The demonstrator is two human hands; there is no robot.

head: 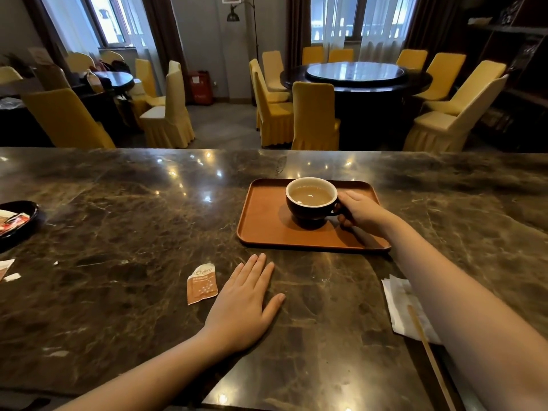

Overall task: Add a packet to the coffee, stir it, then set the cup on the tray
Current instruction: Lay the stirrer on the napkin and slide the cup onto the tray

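Coffee cup (311, 203) stands upright on the brown tray (267, 221), toward its far right part, dark outside, pale inside, filled with light-brown coffee.

Far left, at the counter edge: a dark dish (22, 223) holding red-and-white packets. Just below it, scraps of torn paper (6, 269) lie flat on the stone.

Marble counter (118, 209) is dark brown, veined, glossy with ceiling-light reflections.

Left of centre, nearer the person: a torn-open packet (202, 287), orange-brown with a white top, lying flat and apart from the tray. Just beside it on the right, the left hand (246, 304) rests palm down on the counter, fingers extended and together, gripping nothing. Its fingertips stop short of the tray's near rim.

Centre right: tray sits flat on the counter, long side facing the person. Right hand (363, 215) reaches over the tray's right part, fingers curled around the cup's handle side, closed on it; the handle itself is mostly hidden by the fingers. Whether the cup's base fully bears on the tray cannot be told for sure, though it looks seated.

Far right, near edge: a white napkin (397, 304), partly under the right forearm, with a wooden stir stick (427, 348) lying across it and running toward the bottom corner.
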